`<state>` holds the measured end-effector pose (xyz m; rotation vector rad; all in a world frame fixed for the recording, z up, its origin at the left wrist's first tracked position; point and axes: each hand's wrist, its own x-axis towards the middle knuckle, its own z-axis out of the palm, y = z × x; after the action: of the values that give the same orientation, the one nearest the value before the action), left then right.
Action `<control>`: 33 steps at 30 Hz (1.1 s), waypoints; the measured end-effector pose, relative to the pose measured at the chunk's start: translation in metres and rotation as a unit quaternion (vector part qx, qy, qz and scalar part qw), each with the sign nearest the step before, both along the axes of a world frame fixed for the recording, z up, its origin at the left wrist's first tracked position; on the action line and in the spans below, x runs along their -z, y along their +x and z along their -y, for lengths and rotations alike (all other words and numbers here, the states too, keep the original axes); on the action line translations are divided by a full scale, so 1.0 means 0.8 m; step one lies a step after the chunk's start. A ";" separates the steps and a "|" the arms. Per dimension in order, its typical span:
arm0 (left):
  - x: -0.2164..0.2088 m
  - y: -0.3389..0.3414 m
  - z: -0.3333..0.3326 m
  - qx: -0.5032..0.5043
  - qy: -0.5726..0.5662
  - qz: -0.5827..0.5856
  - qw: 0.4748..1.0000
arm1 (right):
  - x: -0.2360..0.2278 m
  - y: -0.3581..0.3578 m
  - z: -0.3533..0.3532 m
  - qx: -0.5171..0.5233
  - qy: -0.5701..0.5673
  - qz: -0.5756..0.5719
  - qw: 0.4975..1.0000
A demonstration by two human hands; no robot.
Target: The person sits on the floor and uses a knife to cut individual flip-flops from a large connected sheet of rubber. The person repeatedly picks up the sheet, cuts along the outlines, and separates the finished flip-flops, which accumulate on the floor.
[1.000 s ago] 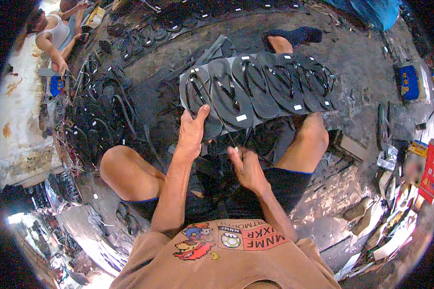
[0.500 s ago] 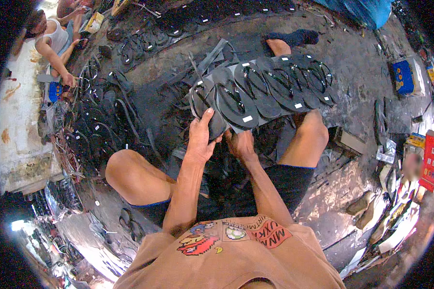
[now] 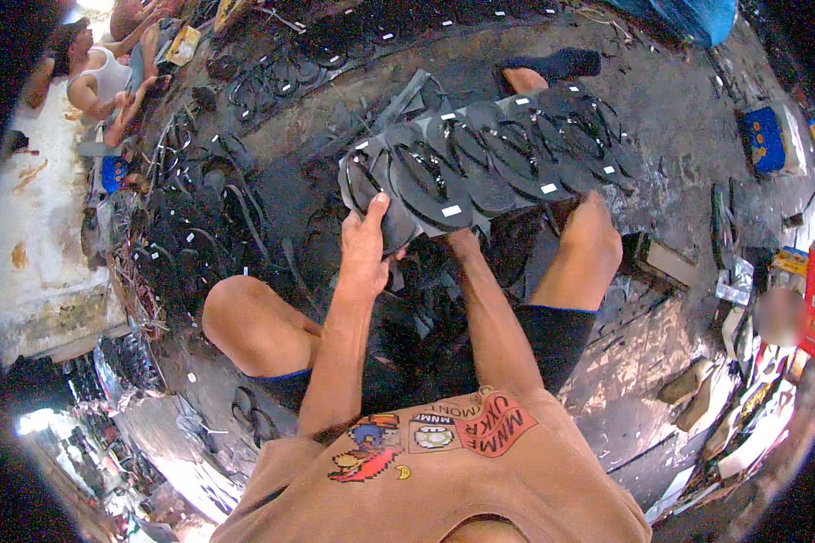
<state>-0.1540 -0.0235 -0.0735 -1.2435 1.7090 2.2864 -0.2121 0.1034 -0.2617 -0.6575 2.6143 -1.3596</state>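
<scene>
A row of several black flip-flops (image 3: 430, 195) lies side by side on a thin grey sheet, tilted up in front of me. Each has a thin strap, and many carry a small white label. My left hand (image 3: 365, 244) grips the leftmost flip-flop at its lower end, thumb on top and fingers curled beneath. Under the row's lower edge, near the second flip-flop, my right hand (image 3: 463, 242) reaches in; its fingers are hidden by the sheet. The right end of the row hangs over by my right knee.
Loose flip-flops and dark strips (image 3: 213, 208) cover the floor to the left. A person (image 3: 104, 77) sits at the far left. A blue box (image 3: 765, 140) stands at the right, and a blue plastic sheet (image 3: 697, 18) hangs at the back. Shoes (image 3: 688, 389) lie at the lower right.
The row of flip-flops has shifted slightly left and up with my left hand. My right hand has slid further beneath it. The person at the far left has drawn an arm back.
</scene>
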 end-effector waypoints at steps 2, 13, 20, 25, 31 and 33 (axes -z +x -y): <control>0.004 0.006 0.003 -0.003 -0.023 0.020 1.000 | -0.004 -0.004 0.022 0.012 0.008 -0.015 1.000; -0.152 0.142 0.003 0.060 -0.196 -0.002 0.979 | -0.057 -0.010 0.034 -0.169 -0.093 0.332 0.923; -0.135 0.203 -0.027 0.120 -0.424 -0.074 0.895 | -0.324 0.044 -0.010 0.055 -0.423 0.363 0.829; -0.139 0.186 -0.016 0.051 -0.271 -0.146 0.950 | -0.351 0.078 -0.039 0.040 -0.331 0.158 0.929; -0.200 0.145 0.019 0.084 -0.063 -0.086 0.991 | -0.372 0.131 -0.063 0.049 -0.259 0.103 0.959; -0.203 0.162 0.047 0.094 0.069 -0.121 0.986 | -0.384 0.142 -0.109 0.050 -0.216 0.211 0.952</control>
<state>-0.0245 -0.0609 0.0886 -0.7707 1.6176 2.4725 -0.0983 0.1906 0.0458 -0.2335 2.0558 -1.8837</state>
